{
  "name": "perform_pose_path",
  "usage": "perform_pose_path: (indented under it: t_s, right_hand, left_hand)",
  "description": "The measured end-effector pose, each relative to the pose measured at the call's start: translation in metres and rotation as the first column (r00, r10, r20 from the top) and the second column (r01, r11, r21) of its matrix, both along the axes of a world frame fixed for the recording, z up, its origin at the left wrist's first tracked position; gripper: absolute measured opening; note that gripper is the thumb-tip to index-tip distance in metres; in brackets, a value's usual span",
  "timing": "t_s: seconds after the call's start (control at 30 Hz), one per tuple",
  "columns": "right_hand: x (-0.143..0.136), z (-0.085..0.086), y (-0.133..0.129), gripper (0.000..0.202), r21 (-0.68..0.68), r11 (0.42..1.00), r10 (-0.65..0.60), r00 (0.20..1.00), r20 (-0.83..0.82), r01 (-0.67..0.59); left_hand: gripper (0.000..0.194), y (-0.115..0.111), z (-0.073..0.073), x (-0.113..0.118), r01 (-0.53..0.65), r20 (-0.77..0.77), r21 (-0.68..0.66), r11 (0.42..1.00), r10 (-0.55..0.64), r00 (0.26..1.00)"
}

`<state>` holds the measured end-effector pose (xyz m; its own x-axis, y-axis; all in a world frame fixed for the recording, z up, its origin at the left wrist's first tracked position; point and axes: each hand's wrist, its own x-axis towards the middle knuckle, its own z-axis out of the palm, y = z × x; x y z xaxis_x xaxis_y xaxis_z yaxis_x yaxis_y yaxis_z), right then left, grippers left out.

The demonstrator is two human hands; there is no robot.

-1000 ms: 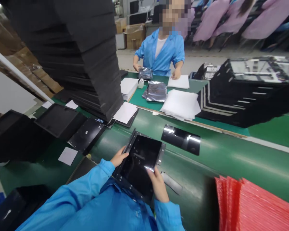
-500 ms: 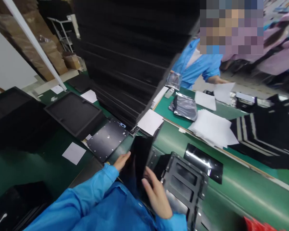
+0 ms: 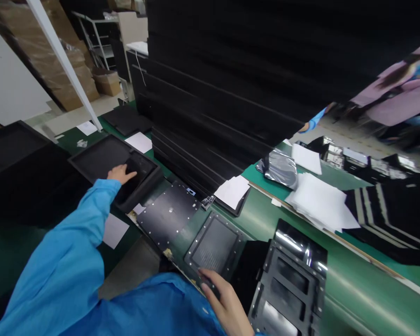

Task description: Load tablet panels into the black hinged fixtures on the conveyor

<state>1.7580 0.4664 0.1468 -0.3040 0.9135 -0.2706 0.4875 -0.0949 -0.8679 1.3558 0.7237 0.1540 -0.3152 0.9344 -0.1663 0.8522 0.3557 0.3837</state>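
My left hand [image 3: 121, 174] is over a black tray [image 3: 94, 156] on the left, its fingers on a dark panel [image 3: 135, 175] lying partly inside. Near the bench's front edge, my right hand [image 3: 222, 296] is curled with thumb and forefinger around a small dark object, too hidden to name. Just beyond it lies a rectangular black plate [image 3: 215, 245] with a raised frame. A flat plate with small studs [image 3: 170, 210] is between the tray and that plate. To the right sits a black frame with rectangular openings [image 3: 283, 289].
A tall stack of black sheets [image 3: 231, 93] rises across the bench. Behind the green surface [image 3: 357, 280] lie white sheets [image 3: 318, 200] and a plastic-wrapped packet [image 3: 282, 169]. Glossy black film [image 3: 301, 242] lies at the right. A person's blue sleeve [image 3: 317, 120] shows behind the stack.
The dark panel has moved from between my hands to the tray at the left, with my left hand. My right hand stays near the front edge. The framed plate is now uncovered.
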Motion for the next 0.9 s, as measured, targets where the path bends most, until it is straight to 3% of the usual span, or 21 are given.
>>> perform_pose_path:
  t_s: [0.13,0.23,0.4,0.63,0.9]
  right_hand:
    - [-0.005,-0.001,0.000,0.046,-0.021,0.999,0.047,0.997,0.057,-0.046]
    - [-0.003,-0.001,-0.002,0.046,-0.042,0.999,0.016,0.997,0.078,-0.013]
    - [-0.003,-0.004,-0.006,0.044,-0.059,0.998,-0.001,0.996,0.089,0.007]
    - [-0.009,-0.009,-0.006,0.043,-0.070,0.997,0.033,0.995,0.091,-0.027]
    - [0.002,-0.019,-0.014,0.040,0.002,0.999,0.035,0.991,0.130,-0.035]
  left_hand:
    - [0.063,-0.014,-0.051,0.036,0.147,-0.178,-0.117,0.982,-0.166,0.970]
    - [0.064,-0.023,-0.071,0.042,0.198,-0.306,-0.133,0.971,-0.230,0.924]
    - [0.061,-0.022,-0.074,0.039,0.195,-0.378,-0.128,0.972,-0.229,0.897]
    - [0.039,-0.027,-0.073,0.059,0.222,-0.474,-0.199,0.954,-0.292,0.831]
    - [0.034,-0.029,-0.073,0.042,0.364,-0.488,-0.248,0.898,-0.440,0.754]
